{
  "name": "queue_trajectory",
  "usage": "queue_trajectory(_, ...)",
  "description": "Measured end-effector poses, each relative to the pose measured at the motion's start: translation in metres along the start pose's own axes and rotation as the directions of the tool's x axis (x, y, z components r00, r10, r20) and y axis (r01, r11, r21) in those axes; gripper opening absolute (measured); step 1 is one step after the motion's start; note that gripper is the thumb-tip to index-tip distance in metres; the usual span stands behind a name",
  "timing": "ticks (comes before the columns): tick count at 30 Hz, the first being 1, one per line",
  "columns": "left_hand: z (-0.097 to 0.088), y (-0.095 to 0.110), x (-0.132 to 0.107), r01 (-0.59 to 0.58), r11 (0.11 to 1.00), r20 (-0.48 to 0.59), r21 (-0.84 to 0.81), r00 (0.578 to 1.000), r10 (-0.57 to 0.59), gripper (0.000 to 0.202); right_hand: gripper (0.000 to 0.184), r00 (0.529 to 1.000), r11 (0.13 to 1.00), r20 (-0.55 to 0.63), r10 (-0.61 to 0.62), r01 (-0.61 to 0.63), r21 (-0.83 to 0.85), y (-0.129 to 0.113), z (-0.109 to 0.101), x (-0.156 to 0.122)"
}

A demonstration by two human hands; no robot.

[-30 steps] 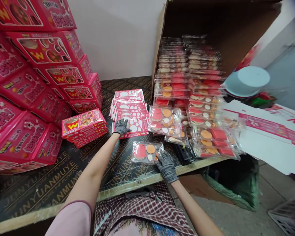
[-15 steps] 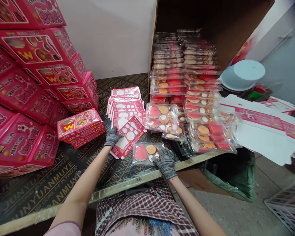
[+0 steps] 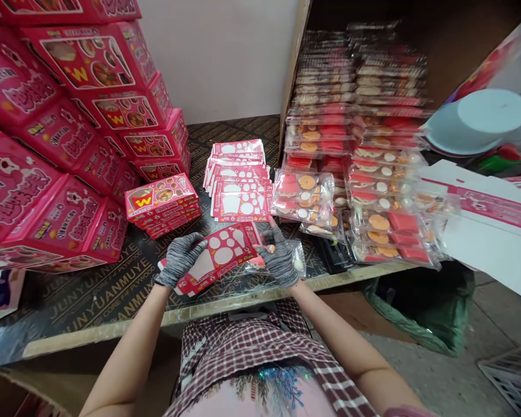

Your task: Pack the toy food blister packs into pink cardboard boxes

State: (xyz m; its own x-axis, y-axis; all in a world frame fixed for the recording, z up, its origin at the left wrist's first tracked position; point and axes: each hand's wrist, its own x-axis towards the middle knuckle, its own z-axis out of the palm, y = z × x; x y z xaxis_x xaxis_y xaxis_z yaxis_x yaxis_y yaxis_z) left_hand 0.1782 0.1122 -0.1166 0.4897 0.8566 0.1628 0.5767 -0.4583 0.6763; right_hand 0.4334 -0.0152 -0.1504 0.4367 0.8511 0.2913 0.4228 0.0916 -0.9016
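A pink printed carton (image 3: 219, 269) with white cut-out windows is tilted between both hands above the table's front. My left hand (image 3: 181, 259), in a grey knit glove, is closed on its left end. My right hand (image 3: 280, 258), gloved alike, pinches the right end near an end flap. Beneath the right hand lies a clear packet (image 3: 298, 256) of coloured pieces, partly hidden by the hand and carton. Behind the carton is a fanned pile of similar flat cartons (image 3: 242, 200).
Pink boxes (image 3: 108, 63) are stacked high on the left, with a low stack of slim boxes (image 3: 162, 197) beside them. Rows of clear packets (image 3: 316, 139) fill a cardboard box (image 3: 301, 35) at right. A green-lined bin (image 3: 443, 313) stands beyond the table edge (image 3: 226, 307).
My left hand has drawn a carton off the pile toward me and raised it. My right hand has left the packet and taken the carton's other end. The view has shifted left.
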Motion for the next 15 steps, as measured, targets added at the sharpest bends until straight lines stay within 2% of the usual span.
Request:
queue_trajectory(3, 0.001, -0.006, -0.006, 0.064, 0.996, -0.016, -0.055, 0.998, -0.064, 0.036, 0.074, 0.997, 0.995, 0.074, 0.035, -0.042, 0.093, -0.011, 0.004, -0.009)
queue_trajectory(7, 0.002, -0.006, -0.012, 0.091, 0.974, 0.062, -0.207, 0.995, -0.08, 0.037, 0.072, 0.992, 0.993, 0.127, 0.02, -0.034, 0.111, -0.008, -0.002, -0.012)
queue_trajectory(10, 0.008, 0.001, -0.014, 0.126, 0.946, 0.085, -0.297, 0.991, -0.105, 0.037, 0.063, 0.99, 0.999, 0.133, -0.04, 0.042, -0.011, -0.004, -0.005, -0.011)
queue_trajectory(15, 0.024, 0.01, -0.015, 0.122, 0.965, -0.011, -0.233, 0.992, -0.128, 0.035, 0.058, 0.976, 0.927, 0.08, -0.201, 0.216, -0.305, 0.001, 0.003, -0.019)
